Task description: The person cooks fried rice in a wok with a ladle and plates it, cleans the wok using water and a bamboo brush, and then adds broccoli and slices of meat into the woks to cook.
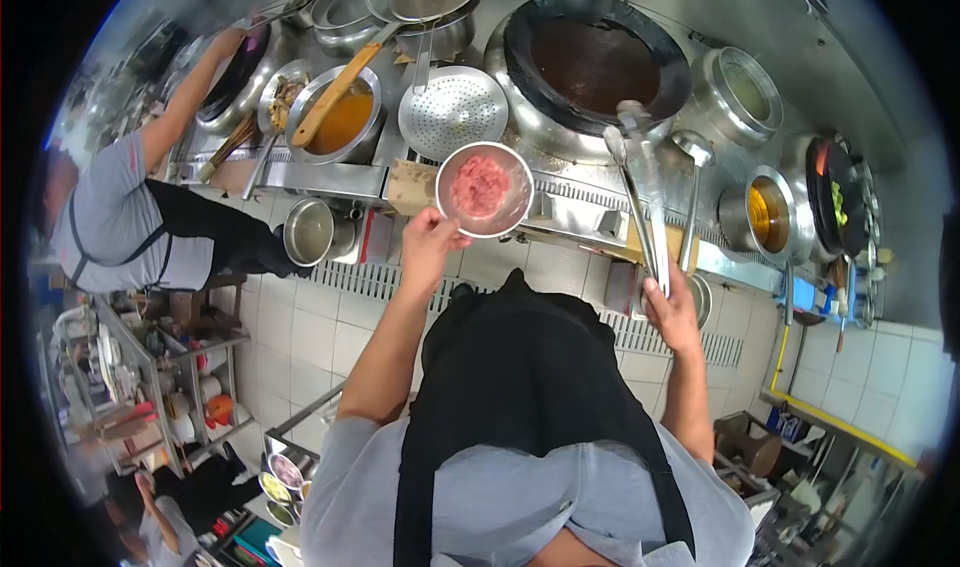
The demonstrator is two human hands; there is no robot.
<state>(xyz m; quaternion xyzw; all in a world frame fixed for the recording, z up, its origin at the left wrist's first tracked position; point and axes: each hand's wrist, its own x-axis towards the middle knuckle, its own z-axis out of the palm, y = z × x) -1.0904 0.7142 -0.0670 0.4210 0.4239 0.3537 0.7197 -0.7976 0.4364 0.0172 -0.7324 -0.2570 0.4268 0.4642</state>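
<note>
My left hand (435, 242) grips the rim of a metal bowl (520, 219), with fingers closed. Pinkish raw meat (480, 187) in small pieces lies inside it. The bowl is above the front edge of the stove, below a round perforated strainer (453, 112). My right hand (674, 312) is closed around the lower end of metal tongs (645, 207), whose tips point at the near rim of a large black wok (597, 67). Dark liquid fills the wok's bottom. A ladle (692, 149) has its handle running down to my right hand; I cannot tell whether I hold it too.
A pot of orange sauce (340, 122) with a wooden-handled tool across it stands left. To the right are a metal pot (740, 92), a pot of yellow liquid (765, 212) and another wok (838, 197). A co-worker (130, 207) reaches over the stove at left; shelves (160, 367) stand behind.
</note>
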